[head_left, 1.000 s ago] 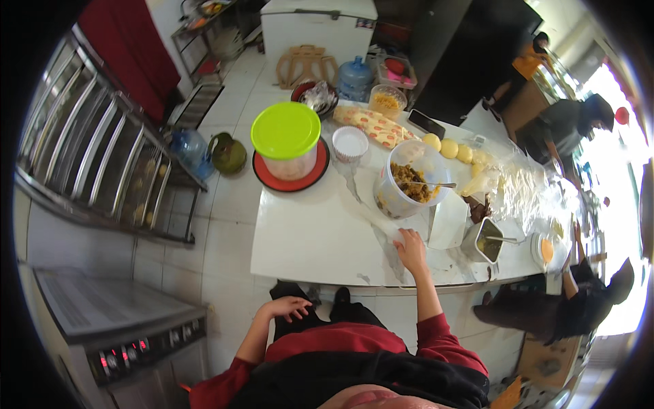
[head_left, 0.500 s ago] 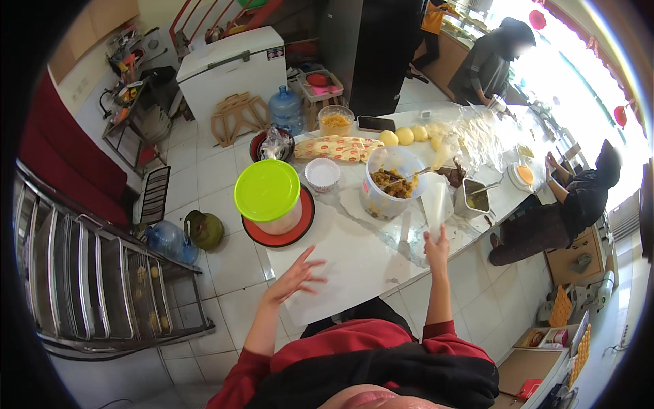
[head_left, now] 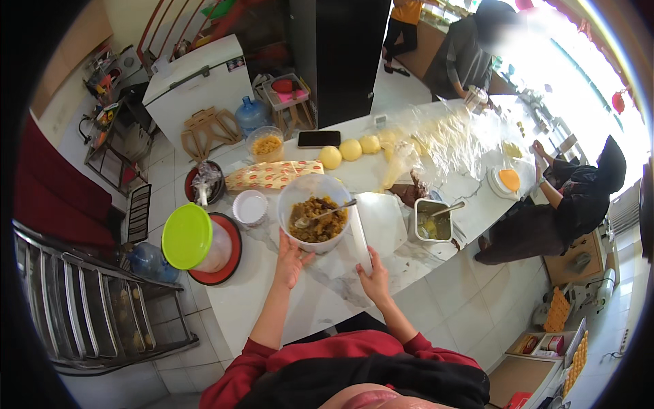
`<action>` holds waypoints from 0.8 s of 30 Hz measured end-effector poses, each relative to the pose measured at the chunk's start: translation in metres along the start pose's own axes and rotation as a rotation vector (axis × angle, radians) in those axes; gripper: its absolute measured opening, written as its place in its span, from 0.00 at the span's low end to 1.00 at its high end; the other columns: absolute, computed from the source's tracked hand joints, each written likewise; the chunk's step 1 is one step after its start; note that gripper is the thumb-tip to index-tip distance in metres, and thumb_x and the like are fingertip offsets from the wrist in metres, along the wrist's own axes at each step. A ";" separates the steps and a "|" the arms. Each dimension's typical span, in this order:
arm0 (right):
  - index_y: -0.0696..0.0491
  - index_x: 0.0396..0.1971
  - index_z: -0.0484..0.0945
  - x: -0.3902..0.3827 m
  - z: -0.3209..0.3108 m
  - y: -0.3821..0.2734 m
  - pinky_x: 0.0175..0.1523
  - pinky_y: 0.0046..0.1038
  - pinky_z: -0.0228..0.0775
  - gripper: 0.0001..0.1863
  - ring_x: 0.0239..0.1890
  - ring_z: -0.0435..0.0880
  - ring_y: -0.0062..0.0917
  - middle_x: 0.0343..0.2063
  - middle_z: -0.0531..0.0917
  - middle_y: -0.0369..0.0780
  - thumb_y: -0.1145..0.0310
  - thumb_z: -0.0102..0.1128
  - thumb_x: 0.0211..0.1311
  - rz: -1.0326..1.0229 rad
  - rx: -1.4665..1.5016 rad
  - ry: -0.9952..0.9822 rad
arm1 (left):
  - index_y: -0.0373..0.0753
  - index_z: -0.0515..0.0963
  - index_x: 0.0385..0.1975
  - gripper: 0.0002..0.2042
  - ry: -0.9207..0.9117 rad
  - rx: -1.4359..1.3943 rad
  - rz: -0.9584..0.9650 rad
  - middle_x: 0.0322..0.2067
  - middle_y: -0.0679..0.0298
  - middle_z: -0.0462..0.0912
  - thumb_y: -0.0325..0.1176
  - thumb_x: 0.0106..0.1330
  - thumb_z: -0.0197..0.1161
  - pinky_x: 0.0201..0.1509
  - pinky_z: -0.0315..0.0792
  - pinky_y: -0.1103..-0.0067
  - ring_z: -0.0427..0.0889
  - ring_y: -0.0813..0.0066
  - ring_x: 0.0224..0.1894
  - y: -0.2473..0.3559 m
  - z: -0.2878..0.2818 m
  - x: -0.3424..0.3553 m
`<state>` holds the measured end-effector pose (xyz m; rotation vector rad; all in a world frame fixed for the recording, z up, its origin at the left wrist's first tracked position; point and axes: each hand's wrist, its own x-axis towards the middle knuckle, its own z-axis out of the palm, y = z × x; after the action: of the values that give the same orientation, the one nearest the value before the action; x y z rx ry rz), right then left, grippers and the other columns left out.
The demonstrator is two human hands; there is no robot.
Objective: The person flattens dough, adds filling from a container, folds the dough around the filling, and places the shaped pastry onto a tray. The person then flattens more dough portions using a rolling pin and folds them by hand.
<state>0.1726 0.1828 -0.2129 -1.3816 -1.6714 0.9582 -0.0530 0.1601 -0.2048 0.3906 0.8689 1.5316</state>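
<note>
My left hand [head_left: 291,260] grips the near-left side of a translucent tub [head_left: 315,225] of brown chopped filling with a spoon [head_left: 338,206] in it. My right hand [head_left: 372,276] is shut on a long white roll [head_left: 360,238], just right of the tub. A white sheet [head_left: 381,218] and a steel container [head_left: 432,232] with a spoon sit further right. Left of the tub are a white paper cup [head_left: 250,206] and a green-lidded container [head_left: 186,235] on a red round base. A spotted wrapper [head_left: 272,176] and pale dough balls [head_left: 350,150] lie behind.
The marble table [head_left: 320,293] carries crumpled plastic wrap [head_left: 463,136] and a phone [head_left: 319,139]. A tray rack [head_left: 88,307] stands left, a white freezer [head_left: 197,95] and black fridge [head_left: 340,61] behind. Co-workers are at the far right [head_left: 558,198] and back [head_left: 456,61].
My left hand has moved forward and up onto the tub. My right hand has raised the white roll from the tabletop and shifted left. The view has turned and shifted.
</note>
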 end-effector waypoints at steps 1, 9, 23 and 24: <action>0.52 0.53 0.62 0.004 -0.009 -0.007 0.38 0.29 0.69 0.28 0.31 0.79 0.32 0.29 0.79 0.48 0.71 0.58 0.50 0.018 0.006 -0.005 | 0.59 0.35 0.63 0.34 0.033 -0.024 0.054 0.62 0.65 0.47 0.37 0.64 0.51 0.52 0.68 0.63 0.59 0.63 0.60 -0.004 0.004 0.000; 0.52 0.53 0.65 0.054 -0.139 -0.067 0.32 0.29 0.70 0.26 0.28 0.79 0.36 0.32 0.78 0.49 0.73 0.56 0.51 -0.298 0.066 -0.245 | 0.49 0.57 0.58 0.29 0.475 1.202 1.057 0.62 0.63 0.47 0.33 0.55 0.60 0.61 0.47 0.53 0.44 0.60 0.65 0.006 0.115 -0.054; 0.55 0.43 0.72 0.358 -0.078 -0.045 0.48 0.30 0.66 0.20 0.41 0.75 0.33 0.38 0.76 0.43 0.77 0.56 0.44 -0.743 -0.480 -0.460 | 0.34 0.74 0.21 0.08 0.501 1.305 0.441 0.17 0.59 0.77 0.28 0.47 0.67 0.25 0.67 0.83 0.74 0.71 0.18 0.000 0.122 -0.089; 0.55 0.43 0.72 0.367 -0.054 -0.031 0.48 0.30 0.66 0.20 0.41 0.75 0.33 0.38 0.76 0.43 0.77 0.56 0.44 -0.768 -0.473 -0.476 | 0.33 0.74 0.21 0.08 0.660 1.163 0.473 0.16 0.63 0.75 0.29 0.49 0.67 0.24 0.66 0.83 0.72 0.75 0.18 -0.002 0.114 -0.095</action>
<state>0.1583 0.5450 -0.1300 -0.6471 -2.6326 0.4593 0.0441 0.1030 -0.1082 0.9943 2.3173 1.4314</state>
